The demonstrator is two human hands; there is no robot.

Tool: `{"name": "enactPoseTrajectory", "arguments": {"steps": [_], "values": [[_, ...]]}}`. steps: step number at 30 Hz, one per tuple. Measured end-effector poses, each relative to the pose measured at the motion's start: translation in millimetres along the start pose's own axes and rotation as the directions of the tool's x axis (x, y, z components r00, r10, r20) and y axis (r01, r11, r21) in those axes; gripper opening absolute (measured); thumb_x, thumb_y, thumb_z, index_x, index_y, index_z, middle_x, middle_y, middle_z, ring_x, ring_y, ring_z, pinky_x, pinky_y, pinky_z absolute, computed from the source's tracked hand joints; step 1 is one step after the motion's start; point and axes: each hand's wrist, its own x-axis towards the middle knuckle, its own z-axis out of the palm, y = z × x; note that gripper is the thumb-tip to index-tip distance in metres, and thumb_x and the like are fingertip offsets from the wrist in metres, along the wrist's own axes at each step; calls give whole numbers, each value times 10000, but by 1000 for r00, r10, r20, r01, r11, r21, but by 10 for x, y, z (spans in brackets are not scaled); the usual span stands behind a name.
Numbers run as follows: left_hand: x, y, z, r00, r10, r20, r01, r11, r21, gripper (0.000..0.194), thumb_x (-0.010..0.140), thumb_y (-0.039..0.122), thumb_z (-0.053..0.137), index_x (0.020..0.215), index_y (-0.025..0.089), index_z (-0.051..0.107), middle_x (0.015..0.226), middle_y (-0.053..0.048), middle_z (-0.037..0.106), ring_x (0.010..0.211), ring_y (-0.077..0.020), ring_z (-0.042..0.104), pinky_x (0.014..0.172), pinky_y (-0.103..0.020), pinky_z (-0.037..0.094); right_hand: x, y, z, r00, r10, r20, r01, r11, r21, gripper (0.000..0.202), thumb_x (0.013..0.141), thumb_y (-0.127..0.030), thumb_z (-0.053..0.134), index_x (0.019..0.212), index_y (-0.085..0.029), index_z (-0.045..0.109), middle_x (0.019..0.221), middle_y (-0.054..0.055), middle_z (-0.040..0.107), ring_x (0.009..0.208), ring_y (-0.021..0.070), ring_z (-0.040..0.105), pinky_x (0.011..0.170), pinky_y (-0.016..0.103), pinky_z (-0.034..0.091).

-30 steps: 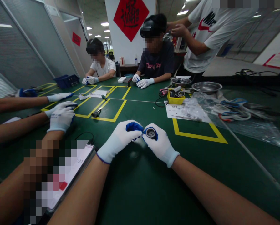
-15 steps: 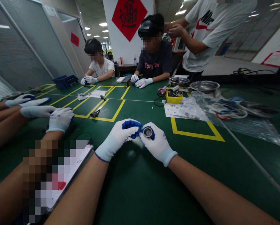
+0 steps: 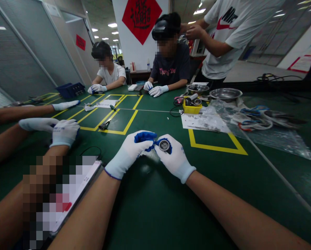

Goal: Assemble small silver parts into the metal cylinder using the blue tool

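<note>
My right hand (image 3: 172, 158), in a white glove with blue palm coating, is wrapped round a short cylindrical metal part (image 3: 164, 145). The part's round open end faces me, with a grey inside. Close on its left, my left hand (image 3: 134, 148), gloved alike, has its thumb and fingers pinched together at the right hand's fingertips. Whatever lies in that pinch is too small or hidden to tell. Both hands are just above the green table (image 3: 145, 208). A shiny, clear patch, perhaps plastic, shows beneath the fingertips.
Co-workers' gloved hands (image 3: 64, 133) work at my left, beside a phone (image 3: 74, 198). Farther right are a yellow bin (image 3: 192, 109) of parts, a metal bowl (image 3: 225, 93) and a plastic bag (image 3: 283, 146). A dark metal tool (image 3: 104, 125) lies near yellow tape.
My hands stay together around the metal part, whose open end looks slightly turned. At the left, a co-worker's gloved hand has stretched farther out over the table.
</note>
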Motion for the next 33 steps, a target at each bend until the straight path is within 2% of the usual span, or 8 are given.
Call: {"name": "enactPoseTrajectory", "arguments": {"steps": [6,10,14,17,20,27,33], "values": [[34,-19,-2,991,118,55,-124,985,120,243,722,256,828,936,158,767,977,-71,787,918,-215,715,920,-385,570,4,-6,3,1000,-13,3,13,1000,21,89,848,-296,647,885,-215,638,872,51,713,837,229,703,789,391,585],[24,-6,32,980,193,35,-196,951,238,211,767,249,780,956,160,750,1000,-74,784,953,-224,716,949,-393,564,9,17,6,1000,-11,11,11,1000,29,130,850,-284,645,949,-206,679,923,61,747,896,237,721,847,404,588],[-12,17,69,946,322,-26,-278,852,444,164,837,221,703,985,170,752,1023,-72,768,982,-223,710,966,-386,557,14,42,5,1000,-8,6,8,999,31,186,839,-266,650,1006,-205,701,991,74,772,950,248,731,903,433,586],[-35,26,77,920,393,-5,-318,752,578,161,858,218,695,994,187,775,1044,-68,754,1010,-228,705,977,-378,551,15,43,5,1000,1,12,-2,999,34,209,834,-261,653,1028,-204,706,1030,83,778,989,258,734,939,453,581],[-46,23,77,922,388,13,-314,724,614,170,861,237,715,1011,208,791,1056,-60,752,1014,-234,712,984,-377,552,14,37,3,1000,17,14,-17,999,30,197,841,-258,648,1023,-211,708,1037,78,781,1009,261,736,953,455,581],[-43,26,97,929,369,-28,-294,781,551,153,849,215,728,991,195,782,1033,-59,766,1008,-232,716,990,-381,554,16,45,-2,1000,11,29,-11,1000,1,223,836,-242,647,1048,-207,708,1058,89,780,1012,262,735,958,446,575],[-31,10,86,938,343,-42,-263,786,559,206,830,197,746,1034,183,768,1057,-67,773,1017,-232,714,1002,-387,546,16,57,4,1000,2,30,-1,1000,-10,242,822,-242,641,1049,-188,706,1047,103,775,1002,270,735,952,455,577]]}}
